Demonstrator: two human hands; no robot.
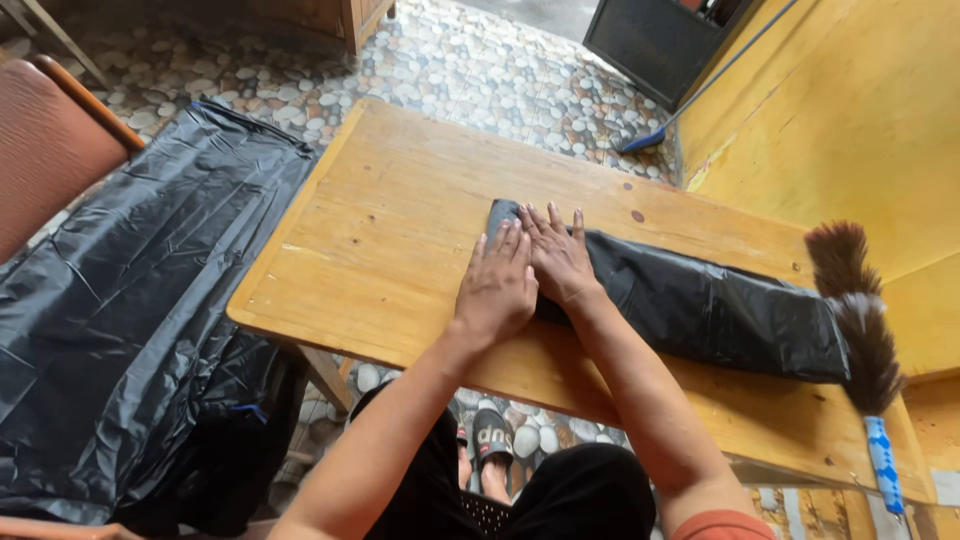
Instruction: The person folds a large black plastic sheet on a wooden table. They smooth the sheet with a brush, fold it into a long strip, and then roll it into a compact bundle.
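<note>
A long folded black plastic bag (700,305) lies across a wooden table (400,210). My left hand (497,283) rests flat, palm down, on the bag's left end, fingers together and pointing away from me. My right hand (556,252) lies flat beside it, also pressing on the bag, fingers slightly spread. The two hands touch side by side. Neither hand grips anything.
A feather duster (865,340) with a blue-and-white handle lies at the table's right end. A large black plastic sheet (130,300) drapes over the floor on the left, beside a brown chair (45,140). A yellow wall (850,100) stands right; pebble-patterned floor behind.
</note>
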